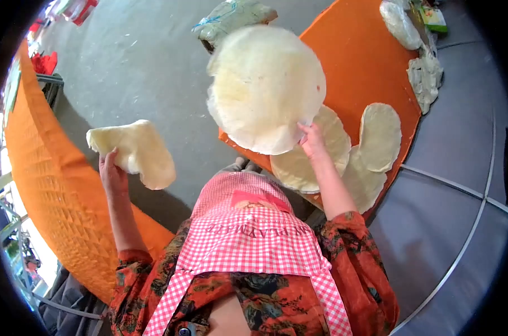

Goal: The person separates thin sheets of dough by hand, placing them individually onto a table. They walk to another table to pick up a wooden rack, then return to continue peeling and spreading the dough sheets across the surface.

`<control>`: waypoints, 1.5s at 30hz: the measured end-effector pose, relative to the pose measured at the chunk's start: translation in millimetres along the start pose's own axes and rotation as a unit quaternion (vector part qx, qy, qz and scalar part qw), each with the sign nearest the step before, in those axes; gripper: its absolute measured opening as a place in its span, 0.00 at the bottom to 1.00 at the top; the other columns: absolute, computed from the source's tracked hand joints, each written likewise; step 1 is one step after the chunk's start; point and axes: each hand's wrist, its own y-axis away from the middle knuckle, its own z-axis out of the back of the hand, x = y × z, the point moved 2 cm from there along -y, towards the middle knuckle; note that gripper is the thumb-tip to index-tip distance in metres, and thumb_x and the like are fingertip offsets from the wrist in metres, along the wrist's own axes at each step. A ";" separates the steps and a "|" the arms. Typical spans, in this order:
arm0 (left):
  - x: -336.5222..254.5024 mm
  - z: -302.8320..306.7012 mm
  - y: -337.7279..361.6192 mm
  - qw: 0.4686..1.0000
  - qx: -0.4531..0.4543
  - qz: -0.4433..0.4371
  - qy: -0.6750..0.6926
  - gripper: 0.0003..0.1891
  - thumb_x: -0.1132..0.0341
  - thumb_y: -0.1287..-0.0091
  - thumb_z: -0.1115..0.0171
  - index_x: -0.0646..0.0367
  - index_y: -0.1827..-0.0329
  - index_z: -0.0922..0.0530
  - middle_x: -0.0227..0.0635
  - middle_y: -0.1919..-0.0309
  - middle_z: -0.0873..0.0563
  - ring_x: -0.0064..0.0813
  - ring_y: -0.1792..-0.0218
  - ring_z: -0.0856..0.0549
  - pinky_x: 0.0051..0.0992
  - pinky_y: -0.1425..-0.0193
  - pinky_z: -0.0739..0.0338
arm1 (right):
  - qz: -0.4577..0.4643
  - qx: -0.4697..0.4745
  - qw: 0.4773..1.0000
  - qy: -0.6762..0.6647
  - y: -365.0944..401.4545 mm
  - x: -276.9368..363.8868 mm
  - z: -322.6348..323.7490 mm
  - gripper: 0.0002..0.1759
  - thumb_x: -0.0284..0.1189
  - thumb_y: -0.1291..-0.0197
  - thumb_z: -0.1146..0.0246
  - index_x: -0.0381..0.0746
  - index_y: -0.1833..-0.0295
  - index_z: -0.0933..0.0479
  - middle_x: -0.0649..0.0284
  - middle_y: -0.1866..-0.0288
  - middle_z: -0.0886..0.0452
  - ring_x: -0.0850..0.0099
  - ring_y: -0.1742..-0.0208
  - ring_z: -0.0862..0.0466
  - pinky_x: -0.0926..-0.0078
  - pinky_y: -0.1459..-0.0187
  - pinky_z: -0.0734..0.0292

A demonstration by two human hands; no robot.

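My left hand, at the left over the floor, grips a limp, pale flatbread by its edge; the sheet hangs bent over with its far part drooping to the right. In my right hand is a large round flatbread, pinched at its lower right edge and spread flat. It overlaps the corner of the orange-covered table. Below it on that table lies a round flatbread, partly hidden by my right forearm. Beside it rest a folded flatbread and another flatbread partly under it.
A second orange-covered surface curves along my left. Clear plastic bags lie at the right table's far edge, near a grey panel wall with pale seams. A plastic-wrapped bundle stands beyond the round flatbread. Grey floor lies between the tables.
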 end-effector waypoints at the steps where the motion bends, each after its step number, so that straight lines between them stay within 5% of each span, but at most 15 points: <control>1: -0.2 -1.0 3.5 1.000 0.000 0.009 -0.010 0.20 0.75 0.38 0.42 0.67 0.42 0.29 0.39 0.51 0.20 0.32 0.49 0.20 0.31 0.44 0.24 | -0.014 -0.021 1.000 -0.006 -16.8 -38.4 33.0 0.17 0.17 0.44 0.42 0.34 0.47 0.26 0.60 0.53 0.18 0.68 0.53 0.17 0.68 0.54 0.21; 5: -19.3 -41.8 9.4 0.999 0.026 0.018 -0.040 0.21 0.74 0.38 0.43 0.67 0.41 0.31 0.40 0.51 0.20 0.33 0.50 0.20 0.32 0.44 0.24 | -0.057 -0.154 0.986 0.020 -40.3 -125.3 103.5 0.18 0.17 0.46 0.40 0.35 0.47 0.27 0.58 0.55 0.19 0.64 0.56 0.17 0.63 0.58 0.18; 10: -49.8 -131.4 40.3 0.995 0.085 0.042 -0.041 0.20 0.72 0.38 0.43 0.66 0.42 0.31 0.40 0.51 0.20 0.33 0.51 0.20 0.32 0.45 0.23 | -0.070 -0.285 0.945 0.146 -0.1 -87.0 88.8 0.18 0.21 0.47 0.35 0.35 0.49 0.26 0.60 0.56 0.19 0.67 0.57 0.17 0.70 0.61 0.19; 13: -50.2 -205.8 57.1 0.990 0.127 0.047 -0.050 0.17 0.73 0.38 0.42 0.66 0.46 0.28 0.39 0.54 0.20 0.32 0.53 0.19 0.32 0.46 0.23 | 0.257 -0.352 0.764 0.476 8.2 -59.9 95.5 0.16 0.24 0.44 0.35 0.34 0.49 0.26 0.61 0.53 0.20 0.72 0.53 0.19 0.76 0.56 0.21; 15: -42.7 -257.0 61.0 0.984 0.165 0.052 -0.042 0.17 0.72 0.38 0.42 0.66 0.46 0.28 0.40 0.54 0.20 0.33 0.53 0.19 0.32 0.45 0.24 | 0.266 -0.194 0.882 0.338 24.9 -17.1 63.6 0.16 0.24 0.42 0.36 0.35 0.48 0.26 0.62 0.51 0.21 0.73 0.51 0.20 0.77 0.53 0.22; 17: -35.1 -298.9 60.6 0.971 0.225 0.078 -0.006 0.17 0.73 0.38 0.43 0.66 0.45 0.28 0.41 0.53 0.20 0.33 0.52 0.19 0.33 0.44 0.24 | 0.269 -0.097 0.931 0.228 57.5 34.9 18.2 0.16 0.22 0.40 0.38 0.35 0.46 0.26 0.63 0.51 0.21 0.73 0.50 0.20 0.77 0.51 0.23; 22: 15.8 -326.6 23.3 0.946 0.283 0.150 0.050 0.18 0.72 0.38 0.45 0.66 0.44 0.29 0.42 0.53 0.19 0.35 0.52 0.18 0.34 0.44 0.23 | 0.399 -0.076 0.872 0.272 116.6 108.6 -51.5 0.16 0.23 0.41 0.36 0.35 0.47 0.26 0.61 0.48 0.22 0.72 0.47 0.21 0.76 0.50 0.24; 27: 157.0 -281.9 -30.8 0.905 0.319 0.281 -0.019 0.18 0.71 0.38 0.45 0.67 0.45 0.29 0.41 0.55 0.17 0.36 0.57 0.16 0.34 0.54 0.18 | 0.455 0.000 0.752 0.477 79.4 55.3 -130.9 0.28 0.31 0.47 0.32 0.35 0.40 0.30 0.52 0.40 0.27 0.58 0.37 0.27 0.63 0.39 0.30; 29: 217.3 -260.0 -53.8 0.890 0.317 0.323 -0.050 0.18 0.70 0.36 0.45 0.65 0.43 0.29 0.40 0.53 0.18 0.36 0.57 0.16 0.31 0.56 0.18 | 0.427 -0.029 0.681 0.594 29.9 -2.8 -154.2 0.38 0.36 0.49 0.31 0.36 0.35 0.36 0.50 0.36 0.30 0.56 0.33 0.31 0.60 0.35 0.34; 32: 249.7 -247.2 -74.0 0.845 0.303 0.435 -0.072 0.23 0.57 0.31 0.47 0.60 0.37 0.32 0.38 0.47 0.20 0.37 0.51 0.18 0.35 0.47 0.22 | 0.309 -0.032 0.680 0.664 -26.7 -67.5 -165.5 0.41 0.36 0.50 0.32 0.36 0.32 0.39 0.48 0.36 0.30 0.54 0.33 0.31 0.60 0.34 0.34; 34: 241.0 -247.6 -95.0 0.768 0.357 0.530 0.039 0.26 0.50 0.30 0.50 0.60 0.37 0.33 0.39 0.45 0.21 0.38 0.47 0.20 0.38 0.42 0.26 | 0.262 -0.049 0.723 0.637 -39.6 -79.7 -161.9 0.37 0.33 0.48 0.34 0.35 0.33 0.37 0.47 0.37 0.29 0.53 0.35 0.29 0.60 0.36 0.32; 35: 226.8 -251.1 -97.0 0.781 0.355 0.513 0.030 0.30 0.42 0.31 0.55 0.59 0.38 0.31 0.40 0.44 0.22 0.39 0.44 0.22 0.41 0.37 0.32 | 0.243 -0.062 0.744 0.620 -48.7 -80.1 -160.0 0.35 0.32 0.47 0.35 0.34 0.34 0.36 0.47 0.37 0.28 0.52 0.36 0.28 0.60 0.37 0.31; 38: 235.1 -247.0 -111.2 0.700 0.401 0.564 0.177 0.28 0.44 0.29 0.57 0.59 0.40 0.30 0.41 0.42 0.23 0.40 0.45 0.22 0.40 0.37 0.32 | 0.171 -0.078 0.797 0.574 -58.1 -67.1 -155.0 0.31 0.33 0.44 0.38 0.35 0.36 0.35 0.47 0.37 0.29 0.52 0.37 0.27 0.60 0.39 0.31; 39: 236.3 -250.8 -113.4 0.700 0.402 0.565 0.172 0.24 0.49 0.28 0.56 0.59 0.42 0.30 0.40 0.44 0.23 0.40 0.45 0.22 0.41 0.37 0.31 | 0.236 -0.105 0.772 0.581 -57.0 -65.7 -158.5 0.24 0.29 0.40 0.41 0.36 0.38 0.31 0.47 0.45 0.22 0.51 0.44 0.22 0.60 0.44 0.26; 45: 242.9 -264.8 -112.5 0.767 0.350 0.536 0.040 0.18 0.55 0.26 0.54 0.55 0.41 0.33 0.40 0.44 0.24 0.41 0.47 0.21 0.42 0.38 0.27 | 0.109 -0.125 0.840 0.516 -89.9 -63.2 -145.7 0.20 0.35 0.40 0.37 0.33 0.47 0.24 0.51 0.53 0.18 0.58 0.52 0.17 0.65 0.50 0.23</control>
